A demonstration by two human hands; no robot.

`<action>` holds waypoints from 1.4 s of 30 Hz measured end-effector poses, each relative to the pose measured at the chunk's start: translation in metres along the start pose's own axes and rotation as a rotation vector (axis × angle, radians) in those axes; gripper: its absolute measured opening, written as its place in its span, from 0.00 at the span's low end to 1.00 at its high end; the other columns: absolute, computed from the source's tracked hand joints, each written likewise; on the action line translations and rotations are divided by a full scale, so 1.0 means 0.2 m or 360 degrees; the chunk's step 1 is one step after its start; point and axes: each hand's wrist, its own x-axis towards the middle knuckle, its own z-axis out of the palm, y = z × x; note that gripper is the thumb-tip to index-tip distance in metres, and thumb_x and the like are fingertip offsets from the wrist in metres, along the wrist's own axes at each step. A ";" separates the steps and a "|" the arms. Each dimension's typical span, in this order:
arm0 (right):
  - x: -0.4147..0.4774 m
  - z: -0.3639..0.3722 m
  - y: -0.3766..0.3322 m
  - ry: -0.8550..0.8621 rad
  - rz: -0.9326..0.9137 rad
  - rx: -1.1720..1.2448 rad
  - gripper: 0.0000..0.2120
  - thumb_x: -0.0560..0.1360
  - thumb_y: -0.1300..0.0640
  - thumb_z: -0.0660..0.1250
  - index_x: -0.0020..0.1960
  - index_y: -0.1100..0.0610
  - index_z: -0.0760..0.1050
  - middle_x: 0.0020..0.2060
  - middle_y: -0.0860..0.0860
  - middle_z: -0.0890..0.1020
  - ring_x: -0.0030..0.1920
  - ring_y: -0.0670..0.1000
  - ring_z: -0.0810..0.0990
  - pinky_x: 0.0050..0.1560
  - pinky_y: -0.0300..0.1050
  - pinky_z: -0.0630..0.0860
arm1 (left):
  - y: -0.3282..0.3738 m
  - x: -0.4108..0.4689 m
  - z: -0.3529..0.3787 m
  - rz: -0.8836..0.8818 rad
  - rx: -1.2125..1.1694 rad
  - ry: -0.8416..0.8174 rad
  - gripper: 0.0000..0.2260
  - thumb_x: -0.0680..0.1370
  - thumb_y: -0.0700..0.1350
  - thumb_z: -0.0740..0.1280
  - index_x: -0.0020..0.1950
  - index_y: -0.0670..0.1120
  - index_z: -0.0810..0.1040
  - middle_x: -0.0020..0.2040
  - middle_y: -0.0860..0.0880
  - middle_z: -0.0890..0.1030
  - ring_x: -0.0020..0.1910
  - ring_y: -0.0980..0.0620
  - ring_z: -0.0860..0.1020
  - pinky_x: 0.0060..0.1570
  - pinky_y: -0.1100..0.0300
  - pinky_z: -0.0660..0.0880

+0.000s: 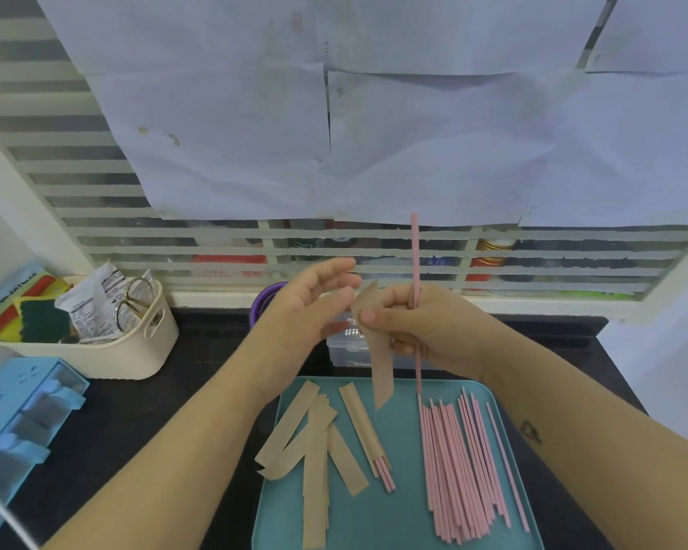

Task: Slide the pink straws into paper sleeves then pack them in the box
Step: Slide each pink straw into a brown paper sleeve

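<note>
- Left hand is hovering loosely open, gripping nothing, fingertips just beside the sleeve top; the flat mouth may be resisting opening and could crumple.
- Right hand is pinching that sleeve under its thumb while gripping one straw upright; juggling both, either could slip onto the tray.
</note>
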 end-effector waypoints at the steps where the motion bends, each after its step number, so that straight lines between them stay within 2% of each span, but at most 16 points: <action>1: 0.00 0.02 0.00 0.0062 -0.0021 -0.0021 0.06 0.70 0.56 0.70 0.43 0.59 0.79 0.30 0.48 0.80 0.28 0.42 0.75 0.31 0.35 0.72 | -0.02 0.00 0.02 -0.0032 -0.0033 0.0002 0.14 0.73 0.52 0.69 0.57 0.55 0.76 0.55 0.54 0.81 0.54 0.54 0.80 0.53 0.58 0.77; 2: 0.00 0.03 0.00 0.0126 -0.0041 -0.0037 0.09 0.68 0.54 0.71 0.43 0.59 0.80 0.29 0.48 0.80 0.27 0.42 0.74 0.30 0.34 0.72 | -0.04 -0.01 0.03 -0.0037 -0.0028 0.0001 0.18 0.70 0.57 0.71 0.57 0.53 0.77 0.54 0.53 0.82 0.54 0.53 0.81 0.53 0.57 0.77; 4: 0.00 0.05 0.00 0.0233 -0.0076 -0.0056 0.10 0.69 0.54 0.72 0.45 0.61 0.80 0.28 0.47 0.80 0.25 0.40 0.74 0.28 0.32 0.72 | -0.05 -0.01 0.06 -0.0020 -0.0043 0.0037 0.21 0.69 0.56 0.73 0.57 0.48 0.78 0.53 0.49 0.84 0.53 0.50 0.82 0.56 0.54 0.77; 7: 0.00 0.07 0.02 0.0348 -0.0128 -0.0197 0.06 0.73 0.55 0.69 0.43 0.58 0.80 0.27 0.45 0.80 0.26 0.40 0.73 0.30 0.33 0.72 | -0.06 0.00 0.10 -0.0017 -0.0245 0.0121 0.13 0.74 0.46 0.67 0.55 0.41 0.79 0.49 0.44 0.84 0.50 0.47 0.82 0.55 0.54 0.78; 9: 0.00 0.06 0.02 0.0456 -0.0099 -0.0278 0.09 0.76 0.53 0.65 0.41 0.54 0.79 0.27 0.44 0.79 0.26 0.43 0.71 0.32 0.35 0.73 | -0.06 0.02 0.11 -0.0062 -0.0402 0.0159 0.09 0.77 0.41 0.64 0.54 0.39 0.79 0.45 0.45 0.85 0.47 0.49 0.83 0.50 0.58 0.79; 11: -0.01 0.01 0.00 0.0596 -0.0104 -0.0019 0.16 0.79 0.51 0.58 0.42 0.57 0.79 0.32 0.47 0.82 0.26 0.45 0.70 0.36 0.39 0.73 | -0.06 0.03 0.10 -0.0124 -0.0428 0.0204 0.07 0.77 0.40 0.65 0.53 0.41 0.79 0.44 0.47 0.85 0.46 0.50 0.83 0.51 0.56 0.79; 13: -0.03 -0.07 -0.05 0.0744 -0.0218 0.0232 0.24 0.82 0.48 0.50 0.40 0.59 0.78 0.37 0.53 0.82 0.31 0.49 0.75 0.41 0.43 0.75 | -0.06 0.03 0.08 -0.0157 -0.0253 0.0237 0.08 0.74 0.41 0.69 0.53 0.44 0.78 0.43 0.48 0.85 0.46 0.49 0.83 0.53 0.51 0.79; 15: -0.05 -0.14 -0.10 0.0817 -0.0386 0.0240 0.30 0.82 0.45 0.46 0.34 0.58 0.77 0.28 0.52 0.78 0.28 0.49 0.72 0.35 0.43 0.71 | -0.06 0.03 0.06 -0.0167 -0.0053 0.0210 0.11 0.72 0.42 0.71 0.53 0.48 0.77 0.44 0.49 0.85 0.46 0.49 0.83 0.51 0.50 0.79; 17: -0.07 -0.17 -0.15 0.0700 -0.0505 0.0220 0.32 0.79 0.41 0.46 0.32 0.59 0.76 0.21 0.51 0.73 0.24 0.49 0.68 0.31 0.43 0.68 | -0.05 0.03 0.05 -0.0178 0.0029 0.0200 0.13 0.72 0.43 0.72 0.54 0.49 0.76 0.43 0.50 0.86 0.43 0.51 0.83 0.46 0.54 0.78; 20: -0.11 -0.14 -0.18 0.0510 -0.0526 0.0043 0.26 0.75 0.39 0.55 0.37 0.57 0.80 0.26 0.53 0.79 0.29 0.51 0.77 0.37 0.44 0.78 | -0.03 0.04 0.06 -0.0192 0.0064 0.0175 0.13 0.71 0.44 0.73 0.53 0.49 0.76 0.39 0.52 0.85 0.38 0.54 0.82 0.40 0.57 0.76; 23: -0.13 -0.10 -0.17 0.0552 -0.0557 -0.0403 0.09 0.75 0.52 0.67 0.42 0.56 0.81 0.35 0.54 0.83 0.39 0.50 0.83 0.42 0.33 0.78 | -0.01 0.04 0.07 -0.0183 0.0108 0.0114 0.12 0.71 0.44 0.73 0.53 0.49 0.78 0.37 0.54 0.85 0.35 0.58 0.80 0.36 0.61 0.75; 25: -0.13 -0.09 -0.16 0.0583 -0.0568 -0.0397 0.04 0.73 0.58 0.70 0.44 0.58 0.81 0.38 0.54 0.84 0.42 0.50 0.83 0.42 0.30 0.77 | 0.01 0.03 0.07 -0.0158 0.0128 0.0064 0.11 0.71 0.44 0.73 0.53 0.47 0.80 0.37 0.54 0.85 0.35 0.59 0.81 0.35 0.64 0.75; 28: -0.11 -0.10 -0.12 0.0553 -0.0524 -0.0204 0.04 0.74 0.61 0.68 0.46 0.61 0.79 0.39 0.53 0.85 0.44 0.49 0.84 0.45 0.34 0.79 | 0.02 0.02 0.06 -0.0150 0.0119 0.0047 0.07 0.72 0.44 0.71 0.49 0.48 0.82 0.40 0.53 0.85 0.38 0.59 0.81 0.38 0.66 0.76; 34: -0.08 -0.10 -0.07 0.0415 -0.0485 0.0074 0.06 0.75 0.60 0.64 0.48 0.62 0.76 0.46 0.56 0.85 0.51 0.53 0.84 0.53 0.48 0.80 | 0.02 0.02 0.05 -0.0158 0.0152 0.0033 0.06 0.74 0.46 0.69 0.49 0.48 0.82 0.35 0.59 0.83 0.32 0.64 0.78 0.33 0.71 0.73; 38: -0.07 -0.11 -0.06 0.0353 -0.0489 0.0188 0.08 0.73 0.59 0.64 0.50 0.62 0.75 0.48 0.58 0.84 0.53 0.55 0.83 0.54 0.51 0.79 | 0.02 0.03 0.06 -0.0178 0.0129 0.0025 0.06 0.75 0.46 0.68 0.49 0.47 0.82 0.33 0.59 0.82 0.32 0.65 0.78 0.32 0.72 0.73; 42: -0.05 -0.11 -0.04 0.0284 -0.0459 0.0289 0.07 0.74 0.59 0.62 0.49 0.62 0.74 0.45 0.57 0.84 0.52 0.56 0.83 0.55 0.53 0.79 | 0.03 0.04 0.06 -0.0182 0.0116 -0.0007 0.06 0.74 0.47 0.69 0.49 0.49 0.83 0.38 0.56 0.84 0.35 0.64 0.79 0.36 0.70 0.74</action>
